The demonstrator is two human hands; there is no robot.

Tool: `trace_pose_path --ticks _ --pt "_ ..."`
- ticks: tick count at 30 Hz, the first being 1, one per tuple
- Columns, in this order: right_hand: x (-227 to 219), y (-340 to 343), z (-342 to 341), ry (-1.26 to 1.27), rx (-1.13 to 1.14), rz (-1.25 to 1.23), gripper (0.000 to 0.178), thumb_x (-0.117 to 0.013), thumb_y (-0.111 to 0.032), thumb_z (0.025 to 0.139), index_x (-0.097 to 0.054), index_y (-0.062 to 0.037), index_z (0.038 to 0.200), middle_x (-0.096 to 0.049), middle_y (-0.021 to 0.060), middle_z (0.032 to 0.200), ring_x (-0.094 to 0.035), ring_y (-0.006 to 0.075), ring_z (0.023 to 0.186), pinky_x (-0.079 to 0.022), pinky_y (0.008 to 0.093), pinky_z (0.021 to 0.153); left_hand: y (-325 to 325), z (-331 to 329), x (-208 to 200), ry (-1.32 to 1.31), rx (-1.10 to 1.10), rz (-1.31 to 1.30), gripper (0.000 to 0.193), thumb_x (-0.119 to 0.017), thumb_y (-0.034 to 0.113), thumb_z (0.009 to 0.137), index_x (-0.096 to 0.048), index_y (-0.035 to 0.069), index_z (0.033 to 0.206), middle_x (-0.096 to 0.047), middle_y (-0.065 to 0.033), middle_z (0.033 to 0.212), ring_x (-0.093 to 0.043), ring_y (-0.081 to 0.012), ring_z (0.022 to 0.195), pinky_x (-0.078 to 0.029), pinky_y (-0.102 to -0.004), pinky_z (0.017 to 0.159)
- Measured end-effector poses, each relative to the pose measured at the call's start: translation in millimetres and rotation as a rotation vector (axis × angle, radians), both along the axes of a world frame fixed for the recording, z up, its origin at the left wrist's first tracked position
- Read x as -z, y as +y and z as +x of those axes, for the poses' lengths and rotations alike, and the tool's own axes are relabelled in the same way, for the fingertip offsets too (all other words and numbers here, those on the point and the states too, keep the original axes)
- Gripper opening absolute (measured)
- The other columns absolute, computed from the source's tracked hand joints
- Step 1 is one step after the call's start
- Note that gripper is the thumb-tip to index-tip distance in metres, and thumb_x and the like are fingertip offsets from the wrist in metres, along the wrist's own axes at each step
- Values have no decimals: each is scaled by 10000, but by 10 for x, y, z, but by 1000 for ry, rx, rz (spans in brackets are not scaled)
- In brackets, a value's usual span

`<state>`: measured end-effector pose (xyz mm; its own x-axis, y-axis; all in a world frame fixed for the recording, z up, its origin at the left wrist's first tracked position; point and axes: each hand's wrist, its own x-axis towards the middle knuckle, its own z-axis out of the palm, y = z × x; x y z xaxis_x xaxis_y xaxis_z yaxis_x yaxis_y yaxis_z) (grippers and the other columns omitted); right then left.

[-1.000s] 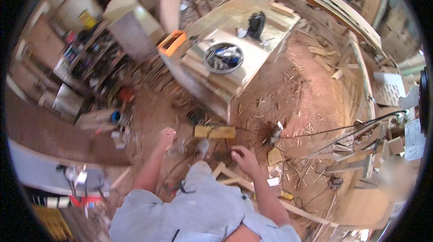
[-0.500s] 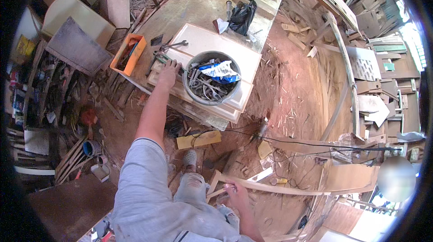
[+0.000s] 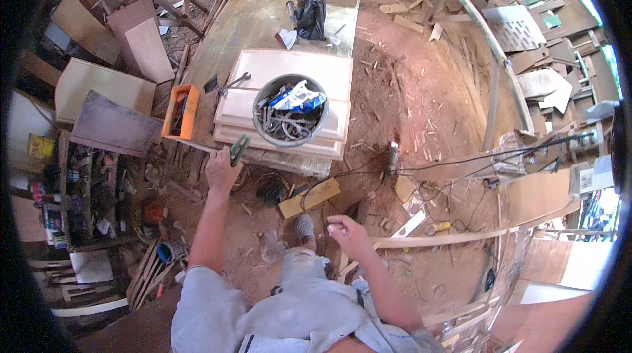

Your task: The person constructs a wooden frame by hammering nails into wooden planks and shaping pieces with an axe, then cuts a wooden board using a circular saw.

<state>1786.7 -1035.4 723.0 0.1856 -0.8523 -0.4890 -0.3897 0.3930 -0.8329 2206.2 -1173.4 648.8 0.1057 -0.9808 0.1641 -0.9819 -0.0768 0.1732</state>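
My left hand (image 3: 222, 174) is closed round a green pliers-like tool (image 3: 239, 150), held at the near left corner of the workbench (image 3: 263, 7). Its two green arms point up past my fingers; the exact kind is unclear. In front of my body, my right hand (image 3: 350, 237) is curled, thumb and fingers together around something small and pale that I cannot make out. A grey bucket (image 3: 258, 123) full of metal tools stands on stacked cream panels (image 3: 296, 62), with a blue and white packet (image 3: 299, 98) on top. Left of it lies a wrench (image 3: 236, 80).
An orange box (image 3: 188, 121) with tools sits at the bench's left edge. A black plastic bag (image 3: 309, 14) lies farther back. By my feet are a yellowish board (image 3: 309, 198) and black cables (image 3: 454, 163). A long wooden frame piece (image 3: 434, 241) extends right of my leg.
My left hand has drawn back from the bench top toward me with the green tool in it. My right hand has come up, away from the wooden frame piece. The view has turned.
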Motion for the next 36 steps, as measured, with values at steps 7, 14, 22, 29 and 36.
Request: trace_pose_path --ticks 7,14,22,29,36 --pt "-50 350 -591 -239 109 -65 381 -722 -237 1036 -672 -24 1348 -730 91 1243 -698 153 1082 -565 333 947 655 -1992 -1003 625 183 26 271 -825 208 827 -649 27 924 -648 -166 881 -642 -366 862 -518 -473 766" --pt "-211 1483 -2607 -667 546 -459 267 -623 -253 1107 -722 -55 1257 -713 72 1287 -616 192 1249 -480 372 1104 2319 -5332 -903 870 930 437 613 -869 136 784 -624 49 1339 -652 -191 1258 -653 -365 1202 -530 -433 1027" --pt "-623 4095 -5637 -429 1052 -629 246 -551 -194 1136 -710 -7 1149 -744 111 1233 -686 213 1178 -546 385 1043 3923 -8804 -776 1075 1530 761 695 -905 149 821 -567 70 1424 -622 -196 1385 -642 -369 1262 -543 -441 1048" --pt "-1163 5645 -7079 -336 1843 -900 237 -564 -231 1131 -574 -33 1001 -692 114 962 -713 226 927 -597 390 837 4996 -10771 -1309 502 1943 855 528 -863 182 898 -639 50 1358 -742 -160 1192 -729 -315 1089 -578 -403 967" --pt "-912 6188 -8334 -374 2104 -1096 578 -508 -568 1101 -582 -10 971 -686 120 873 -730 304 860 -616 462 798 5306 -11933 -933 582 1917 978 553 -886 209 883 -644 60 1358 -743 -134 1194 -728 -278 1089 -576 -389 958"
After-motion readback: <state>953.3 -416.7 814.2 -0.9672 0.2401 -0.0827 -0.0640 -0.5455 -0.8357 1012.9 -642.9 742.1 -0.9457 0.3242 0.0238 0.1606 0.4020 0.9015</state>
